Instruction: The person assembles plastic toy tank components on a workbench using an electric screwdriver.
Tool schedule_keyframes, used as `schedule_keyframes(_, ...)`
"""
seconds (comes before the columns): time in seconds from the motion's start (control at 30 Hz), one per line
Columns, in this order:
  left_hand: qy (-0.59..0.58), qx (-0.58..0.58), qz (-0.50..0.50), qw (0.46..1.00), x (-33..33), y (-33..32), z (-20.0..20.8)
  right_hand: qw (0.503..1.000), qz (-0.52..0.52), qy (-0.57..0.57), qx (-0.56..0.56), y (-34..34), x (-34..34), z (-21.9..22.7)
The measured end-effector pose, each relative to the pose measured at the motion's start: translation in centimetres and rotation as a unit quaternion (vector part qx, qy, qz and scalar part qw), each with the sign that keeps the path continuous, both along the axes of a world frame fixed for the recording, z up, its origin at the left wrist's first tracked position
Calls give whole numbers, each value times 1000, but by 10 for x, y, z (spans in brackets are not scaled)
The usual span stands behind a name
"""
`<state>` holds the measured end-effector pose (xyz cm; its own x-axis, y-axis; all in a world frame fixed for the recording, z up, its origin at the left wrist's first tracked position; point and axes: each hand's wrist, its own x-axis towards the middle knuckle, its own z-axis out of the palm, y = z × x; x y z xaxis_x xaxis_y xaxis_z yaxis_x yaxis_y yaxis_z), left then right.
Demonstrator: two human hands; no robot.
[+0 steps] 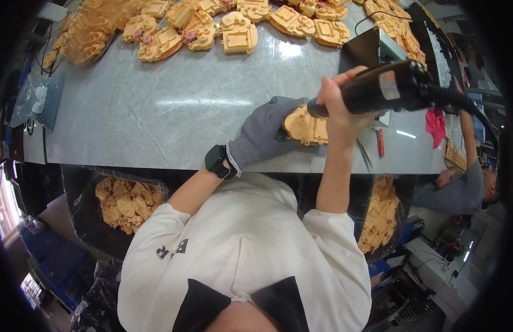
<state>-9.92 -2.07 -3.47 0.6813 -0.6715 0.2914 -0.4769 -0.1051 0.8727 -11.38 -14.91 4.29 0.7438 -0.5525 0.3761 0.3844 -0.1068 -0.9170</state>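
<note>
My left hand (263, 131), in a grey glove, is closed on a yellow-orange plastic housing (305, 126) and steadies it near the table's front edge. Bare, my right hand (340, 113) wraps round a black electric screwdriver (372, 91) with a thick cable trailing off to the right. The driver's narrow end reaches over the housing. Its bit is hidden, so I cannot tell whether it touches a screw. Part of the housing's right side disappears behind my right hand.
Several more housings (237, 34) lie along the table's far side, some with small red parts. Dark tweezers (365, 155) and a red-handled tool (380, 144) lie at right, below a dark box (372, 50). Lined bins of yellow parts (129, 205) stand below the edge. A co-worker (455, 188) sits at right.
</note>
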Motion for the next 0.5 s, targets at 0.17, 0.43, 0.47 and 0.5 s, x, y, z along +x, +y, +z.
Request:
schedule_keyframes(0.17,-3,9,4,1000,5,-2,3,987,-23,-154,50,-21,-15,7)
schedule_keyframes(0.43,135,294,15,946,12,-34,28,973,-124,-183,63,-57,-137,13)
schedule_keyframes(0.47,135,292,15,947,12,-32,22,972,-131,-176,82,-54,-142,9)
schedule_keyframes(0.5,222,136,-3,965,12,-26,11,971,-133,-170,100,-51,-147,6)
